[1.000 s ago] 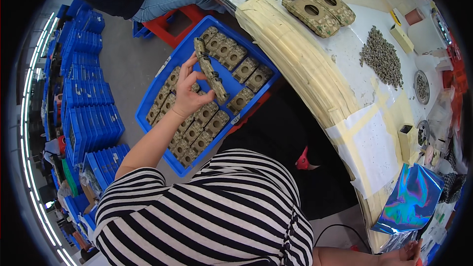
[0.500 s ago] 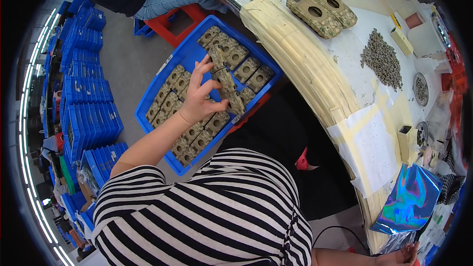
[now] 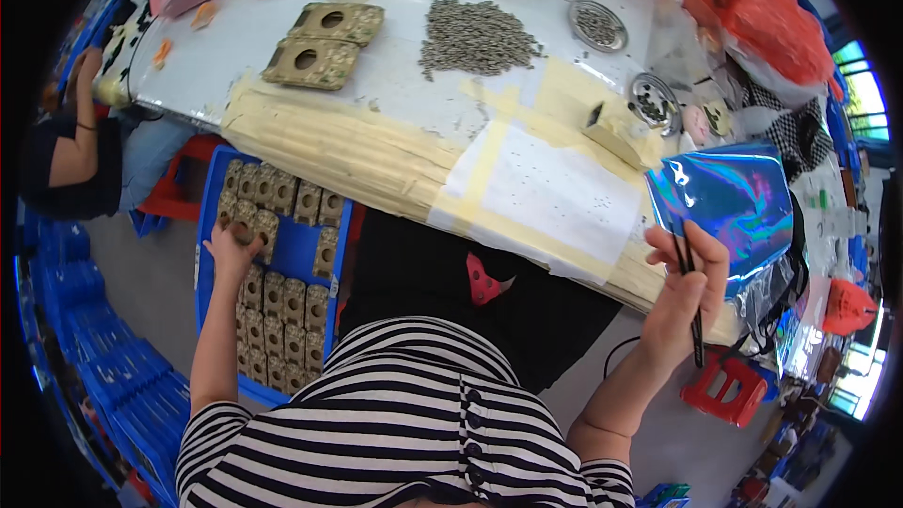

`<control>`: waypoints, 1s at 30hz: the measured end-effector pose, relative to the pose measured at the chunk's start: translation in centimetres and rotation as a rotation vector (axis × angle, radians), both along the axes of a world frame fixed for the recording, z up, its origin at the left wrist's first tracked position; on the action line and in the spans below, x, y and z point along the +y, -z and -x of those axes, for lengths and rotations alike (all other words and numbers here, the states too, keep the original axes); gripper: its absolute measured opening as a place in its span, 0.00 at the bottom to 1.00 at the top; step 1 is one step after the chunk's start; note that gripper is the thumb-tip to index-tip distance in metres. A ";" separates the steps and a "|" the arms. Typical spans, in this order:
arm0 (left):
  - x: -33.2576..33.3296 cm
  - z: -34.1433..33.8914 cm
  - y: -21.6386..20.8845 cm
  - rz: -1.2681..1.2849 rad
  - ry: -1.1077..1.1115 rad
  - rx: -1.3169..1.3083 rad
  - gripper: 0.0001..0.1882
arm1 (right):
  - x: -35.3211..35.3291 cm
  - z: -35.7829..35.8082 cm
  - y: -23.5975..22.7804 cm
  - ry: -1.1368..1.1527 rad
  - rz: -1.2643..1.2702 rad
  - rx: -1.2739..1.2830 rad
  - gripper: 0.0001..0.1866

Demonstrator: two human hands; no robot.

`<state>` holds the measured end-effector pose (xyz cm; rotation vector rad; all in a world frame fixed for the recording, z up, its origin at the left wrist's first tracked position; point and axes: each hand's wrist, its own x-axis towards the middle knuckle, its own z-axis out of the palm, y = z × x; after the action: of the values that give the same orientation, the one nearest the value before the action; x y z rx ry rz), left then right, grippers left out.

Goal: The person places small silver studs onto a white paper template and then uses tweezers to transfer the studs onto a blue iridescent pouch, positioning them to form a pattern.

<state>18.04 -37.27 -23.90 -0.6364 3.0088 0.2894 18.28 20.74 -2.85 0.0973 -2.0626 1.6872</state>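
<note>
In the blue crate (image 3: pixel 209 179) lie rows of camouflage-patterned plastic housings (image 3: pixel 273 296), each with a round hole. My left hand (image 3: pixel 229 254) is over the crate's left side, fingers closed around the edge of a pair of these housings (image 3: pixel 266 224); its fingertips are partly hidden. My right hand (image 3: pixel 689 296) is raised near the front right edge of the table, gripping black tweezers (image 3: pixel 697 320) that point upward. Two more camouflage housings (image 3: pixel 320 45) lie side by side on the table.
A pile of small metal parts (image 3: pixel 475 36) spreads on the white table, near a round dish (image 3: pixel 597 26) of similar parts. White paper (image 3: pixel 541 198) is taped at the front edge. A shiny blue holographic bag (image 3: pixel 729 198) sits right. A co-worker's arm (image 3: pixel 83 113) shows far left.
My left hand has lowered the pair of housings into the crate. My right hand has come up into fuller view with the tweezers. The view has turned toward the table.
</note>
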 end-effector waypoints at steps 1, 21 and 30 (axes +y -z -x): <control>-0.4 0.1 0.3 0.008 0.004 -0.001 0.21 | -0.4 0.3 0.2 -0.055 0.026 -0.021 0.24; 4.0 -3.7 -2.3 -0.292 0.339 0.275 0.18 | -0.2 1.0 2.2 -0.024 0.095 -0.088 0.23; 9.0 -3.7 -4.7 -0.426 0.419 0.432 0.17 | -0.4 1.7 1.4 -0.007 0.034 -0.059 0.24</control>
<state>21.77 -28.31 -19.17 0.1116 3.1882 1.1179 16.61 20.35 -4.29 0.0446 -2.0779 1.7479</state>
